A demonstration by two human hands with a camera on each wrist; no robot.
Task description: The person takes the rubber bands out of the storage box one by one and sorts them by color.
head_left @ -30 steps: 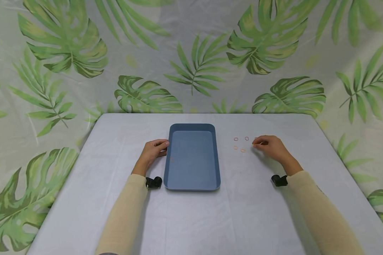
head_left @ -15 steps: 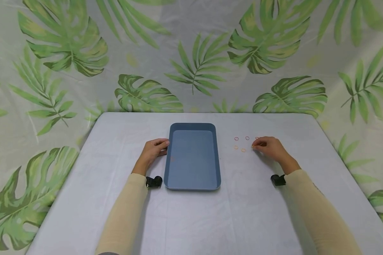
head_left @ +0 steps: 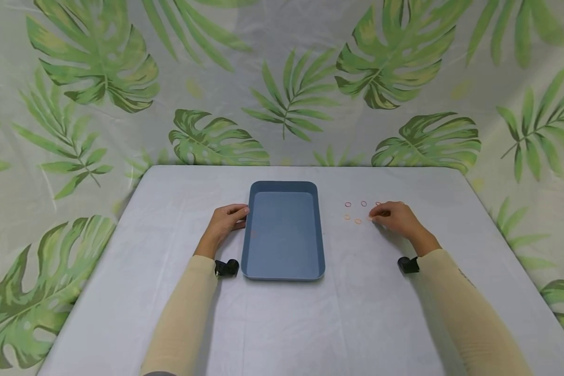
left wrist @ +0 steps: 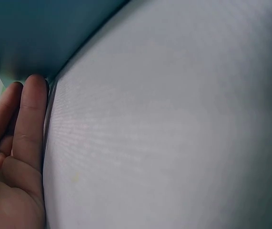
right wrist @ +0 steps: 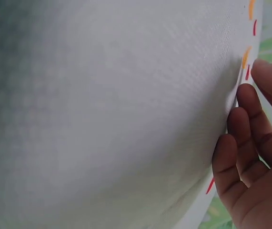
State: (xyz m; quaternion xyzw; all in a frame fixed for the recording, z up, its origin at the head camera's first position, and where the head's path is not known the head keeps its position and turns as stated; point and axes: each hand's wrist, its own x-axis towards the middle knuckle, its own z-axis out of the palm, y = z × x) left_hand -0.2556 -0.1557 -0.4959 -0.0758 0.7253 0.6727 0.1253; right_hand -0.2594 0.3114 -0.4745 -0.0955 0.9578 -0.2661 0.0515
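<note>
A blue tray (head_left: 284, 274) lies at the middle of the table, with nothing showing in it. My left hand (head_left: 225, 222) rests against its left rim, thumb at the edge; in the left wrist view its fingers (left wrist: 31, 119) lie fairly straight on the cloth and touch the tray (left wrist: 40, 33). Several small red and orange rubber bands (head_left: 348, 204) lie right of the tray. My right hand (head_left: 395, 216) rests on the table among them, fingertips by an orange band (head_left: 357, 221). In the right wrist view its fingers (right wrist: 250, 109) are loosely curved beside a red band (right wrist: 247, 72) and hold nothing.
A pale grey cloth covers the table (head_left: 357, 313). A leaf-printed backdrop (head_left: 282, 94) hangs behind and at both sides. Black wrist cameras (head_left: 226, 268) sit at both cuffs.
My right hand has crept a little to the left and nearer, toward the orange bands. The left hand and the tray have stayed put.
</note>
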